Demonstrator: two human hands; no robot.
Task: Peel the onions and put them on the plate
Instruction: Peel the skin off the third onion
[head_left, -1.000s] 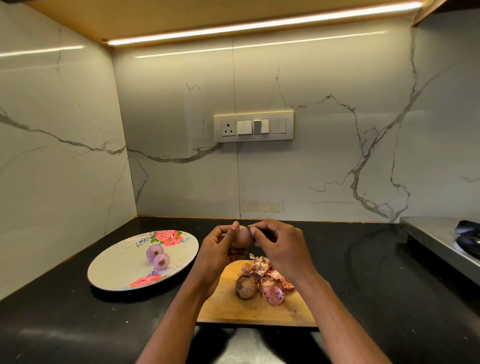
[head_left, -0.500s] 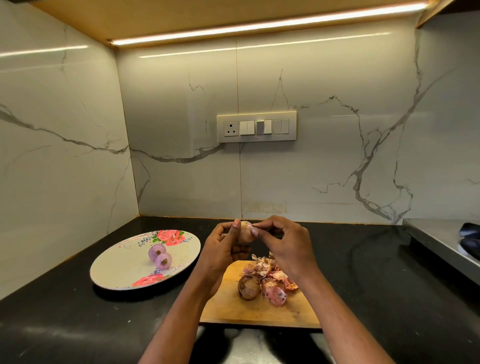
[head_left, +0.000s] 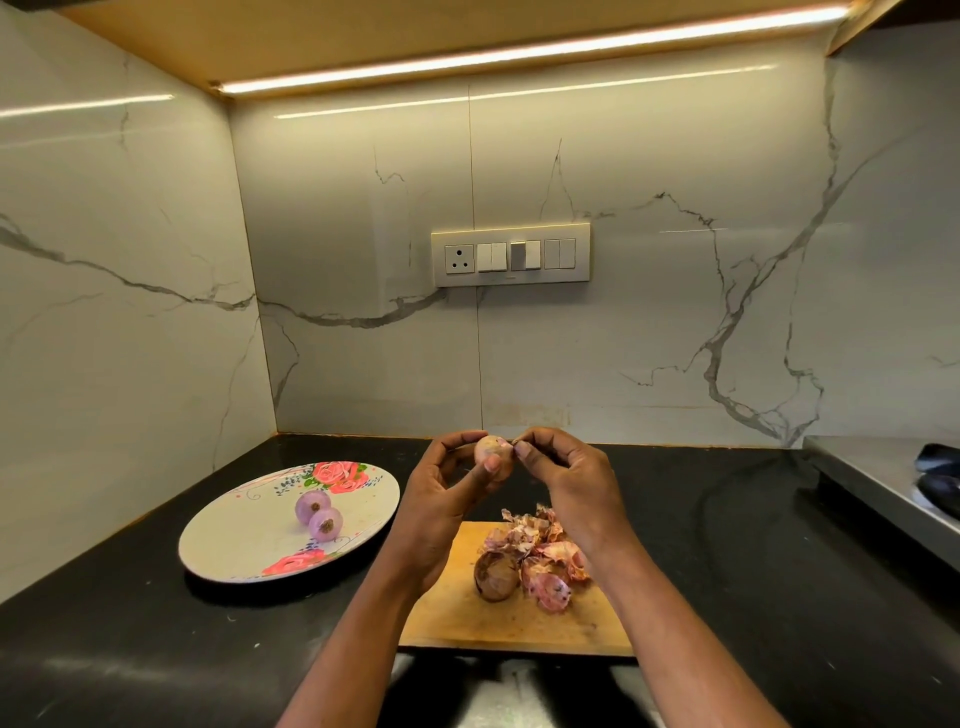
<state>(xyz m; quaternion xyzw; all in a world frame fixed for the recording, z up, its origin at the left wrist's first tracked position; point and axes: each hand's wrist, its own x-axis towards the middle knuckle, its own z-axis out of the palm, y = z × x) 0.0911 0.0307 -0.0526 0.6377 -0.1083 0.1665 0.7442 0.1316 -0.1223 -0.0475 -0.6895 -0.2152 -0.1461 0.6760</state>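
L hand (head_left: 441, 499): cradles small onion (head_left: 492, 451), thumb at 6 o'clock.
R hand (head_left: 563, 480): pinches skin edge at 3 o'clock.
Handling: prob. light, firm, slick; skin papery, tears.

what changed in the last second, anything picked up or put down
Nothing taken or let go. The left hand still holds the onion above the cutting board, and the right hand still pinches at its skin. Two peeled onions stay on the plate.
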